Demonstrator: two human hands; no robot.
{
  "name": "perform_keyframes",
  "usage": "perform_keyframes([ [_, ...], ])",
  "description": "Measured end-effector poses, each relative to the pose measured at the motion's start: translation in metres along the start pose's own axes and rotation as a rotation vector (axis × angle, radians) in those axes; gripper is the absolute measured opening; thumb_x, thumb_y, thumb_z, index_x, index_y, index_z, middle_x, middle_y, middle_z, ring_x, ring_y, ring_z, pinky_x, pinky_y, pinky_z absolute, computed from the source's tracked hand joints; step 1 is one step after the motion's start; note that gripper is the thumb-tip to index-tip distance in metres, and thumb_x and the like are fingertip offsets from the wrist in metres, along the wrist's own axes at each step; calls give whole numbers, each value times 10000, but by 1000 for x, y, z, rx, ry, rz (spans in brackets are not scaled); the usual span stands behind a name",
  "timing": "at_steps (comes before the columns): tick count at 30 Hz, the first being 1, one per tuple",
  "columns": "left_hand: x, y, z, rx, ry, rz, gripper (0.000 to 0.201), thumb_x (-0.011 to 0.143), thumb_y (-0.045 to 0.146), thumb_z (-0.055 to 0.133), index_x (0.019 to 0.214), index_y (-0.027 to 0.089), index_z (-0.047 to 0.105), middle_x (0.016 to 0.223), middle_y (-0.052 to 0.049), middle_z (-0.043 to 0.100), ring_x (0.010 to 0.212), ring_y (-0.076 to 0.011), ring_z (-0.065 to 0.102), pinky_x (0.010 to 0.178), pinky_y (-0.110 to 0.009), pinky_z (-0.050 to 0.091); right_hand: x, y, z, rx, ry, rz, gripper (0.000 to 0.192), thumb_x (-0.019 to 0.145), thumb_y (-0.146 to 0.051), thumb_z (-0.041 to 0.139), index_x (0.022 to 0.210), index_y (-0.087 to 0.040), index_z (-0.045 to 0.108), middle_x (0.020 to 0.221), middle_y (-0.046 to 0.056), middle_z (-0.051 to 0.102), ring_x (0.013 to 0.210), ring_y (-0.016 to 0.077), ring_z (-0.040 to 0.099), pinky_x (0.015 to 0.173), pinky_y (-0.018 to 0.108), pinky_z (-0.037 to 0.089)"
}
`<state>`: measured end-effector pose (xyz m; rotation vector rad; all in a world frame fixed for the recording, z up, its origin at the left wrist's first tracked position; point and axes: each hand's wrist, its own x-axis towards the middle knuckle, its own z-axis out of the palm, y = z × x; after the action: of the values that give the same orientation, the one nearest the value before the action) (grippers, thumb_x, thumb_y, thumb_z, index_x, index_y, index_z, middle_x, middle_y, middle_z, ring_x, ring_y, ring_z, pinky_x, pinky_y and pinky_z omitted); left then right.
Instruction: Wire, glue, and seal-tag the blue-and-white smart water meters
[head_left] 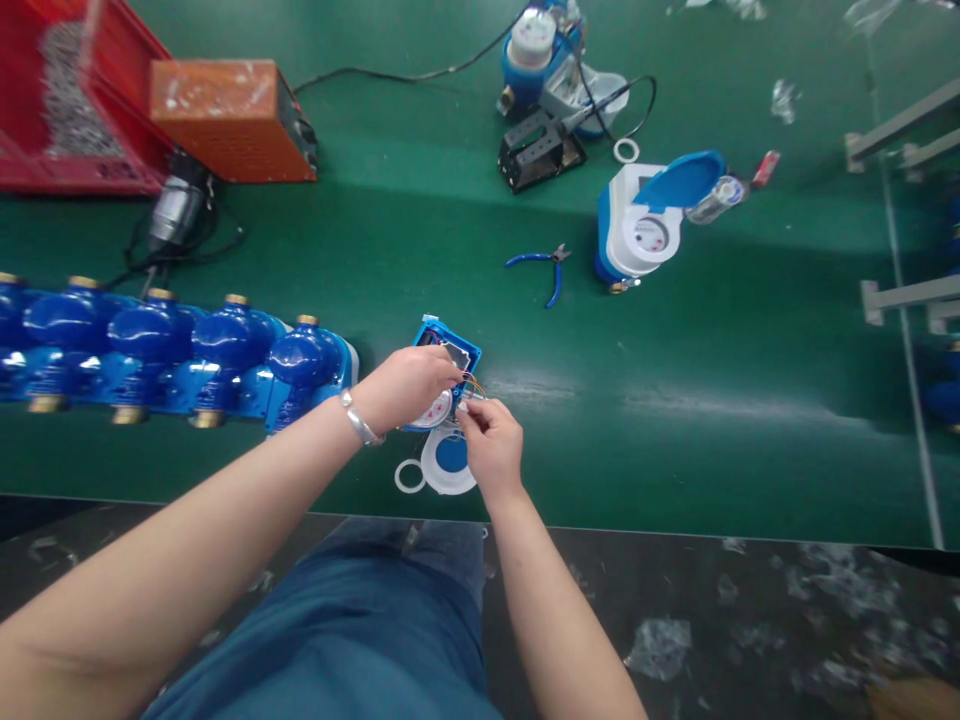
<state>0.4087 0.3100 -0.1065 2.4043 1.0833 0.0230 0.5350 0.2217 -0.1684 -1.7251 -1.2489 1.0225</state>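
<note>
On the green surface (675, 400), near its front edge, both hands work an opened blue meter.

A row of blue meter bodies (172, 360) lies side by side at the left, likely queued within reach; a finished white-and-blue meter (645, 225) stands well apart beyond blue pliers (544, 270). The left hand (409, 385) closes over the open meter (446, 375), seemingly pinning it steady, while the right hand (491, 445) pinches thin wires (471, 390) at its edge. A white cap (448, 462) and white ring (410, 476) lie just beside, apparently set aside.
</note>
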Motion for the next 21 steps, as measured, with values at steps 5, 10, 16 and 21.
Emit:
perform_keyframes([
  [5,-18,-2,6,-466,141,-133,197,738,189,495,860,140,643,868,-50,628,788,-123,588,734,-247,478,1,-5,-2,47,-102,-133,149,763,-184,541,850,-164,661,775,20,611,730,102,548,710,199,431],
  [10,-23,-4,15,-729,228,-293,187,677,233,563,816,123,620,822,-50,610,746,-135,591,709,-277,494,3,-3,-2,54,-199,-150,161,773,-185,532,872,-168,657,777,24,603,744,104,544,716,206,425],
  [16,-28,10,9,-373,52,-94,227,750,146,430,859,160,628,988,-85,611,968,-160,545,897,-314,404,-3,-11,-4,36,-170,-87,174,767,-170,493,829,-174,655,799,44,614,777,142,552,742,258,428],
  [21,-20,21,10,-50,-164,-84,267,733,123,395,802,188,645,873,-73,634,781,-155,592,755,-243,444,0,-4,-2,-39,-89,-45,209,646,-113,500,681,-242,661,746,24,628,763,198,586,706,311,449],
])
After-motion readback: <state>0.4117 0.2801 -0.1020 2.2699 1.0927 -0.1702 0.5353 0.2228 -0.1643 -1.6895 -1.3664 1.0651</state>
